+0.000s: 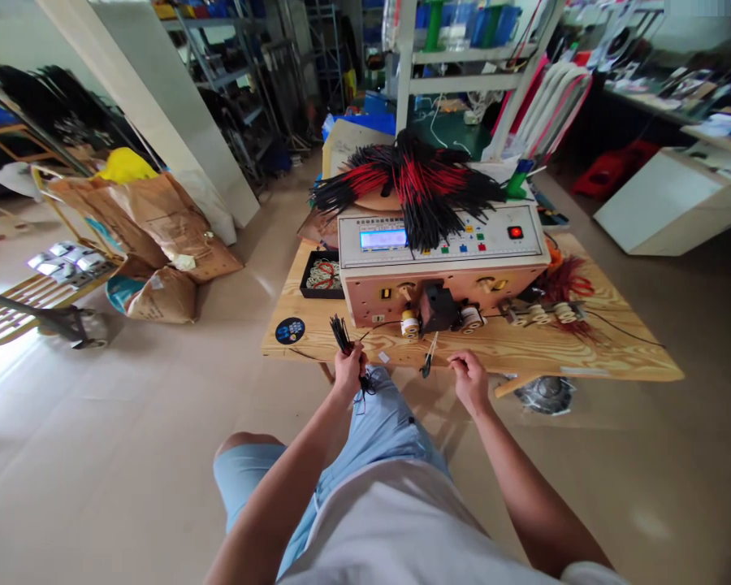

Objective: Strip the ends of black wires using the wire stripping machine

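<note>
At wooden counter [378,348], before machine [463,276] topped with red-and-black wires [414,183] | clenches black wire bundle [341,333] in left grip [349,371], by counter's near edge | presses fingertips of right grip [472,382] together near same edge; cannot tell whether on anything

No wording, brand or number can be read. Print too small or blurred to make out stands on the wire-processing machine [356,280]: on its lit blue display [382,239] near twelve o'clock, and on a small white label [378,319] low on its front. The round dark sticker [290,330] on the counter [317,349], toward eight o'clock, and a brown paper sack [164,223], toward ten, bear illegible markings.
</note>
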A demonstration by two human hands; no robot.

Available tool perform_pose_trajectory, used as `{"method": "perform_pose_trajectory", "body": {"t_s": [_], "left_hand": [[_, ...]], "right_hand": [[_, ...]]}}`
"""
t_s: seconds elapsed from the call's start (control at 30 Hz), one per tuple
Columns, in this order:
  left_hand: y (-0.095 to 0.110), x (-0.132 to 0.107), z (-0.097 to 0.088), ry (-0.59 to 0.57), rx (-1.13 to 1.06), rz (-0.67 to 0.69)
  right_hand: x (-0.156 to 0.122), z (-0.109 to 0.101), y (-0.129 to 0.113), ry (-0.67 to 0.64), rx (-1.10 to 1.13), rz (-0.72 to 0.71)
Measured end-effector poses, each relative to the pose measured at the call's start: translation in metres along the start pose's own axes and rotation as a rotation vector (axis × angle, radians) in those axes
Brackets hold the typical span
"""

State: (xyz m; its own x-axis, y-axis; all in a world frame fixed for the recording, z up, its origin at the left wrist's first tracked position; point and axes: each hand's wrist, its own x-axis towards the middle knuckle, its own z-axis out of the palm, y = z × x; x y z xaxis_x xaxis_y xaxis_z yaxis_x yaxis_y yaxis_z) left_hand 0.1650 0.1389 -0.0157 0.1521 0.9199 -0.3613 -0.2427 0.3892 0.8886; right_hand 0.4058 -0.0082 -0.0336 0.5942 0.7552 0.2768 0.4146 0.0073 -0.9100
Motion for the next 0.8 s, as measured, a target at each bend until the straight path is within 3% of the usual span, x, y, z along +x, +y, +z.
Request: {"method": "perform_pose_trajectory", "body": {"t_s": [0.47,0.63,0.73,0.8], "left_hand": [[0.018,-0.02,-0.035,0.075,-0.057,0.021],[0.009,-0.017,-0.027,0.084,-0.049,0.013],[0.003,-0.014,-0.014,0.102,-0.024,-0.017],[0.005,-0.016,-0.016,0.143,0.004,-0.031]], "right_hand": [[-0.017,0.038,-0.045,-0.161,0.159,-0.156],[-0.044,0.07,-0.071,-0.399,0.21,-0.14],[-0.066,0.098,-0.097,-0.601,0.256,-0.122],[-0.08,0.12,-0.113,-0.733,0.277,-0.151]]}}
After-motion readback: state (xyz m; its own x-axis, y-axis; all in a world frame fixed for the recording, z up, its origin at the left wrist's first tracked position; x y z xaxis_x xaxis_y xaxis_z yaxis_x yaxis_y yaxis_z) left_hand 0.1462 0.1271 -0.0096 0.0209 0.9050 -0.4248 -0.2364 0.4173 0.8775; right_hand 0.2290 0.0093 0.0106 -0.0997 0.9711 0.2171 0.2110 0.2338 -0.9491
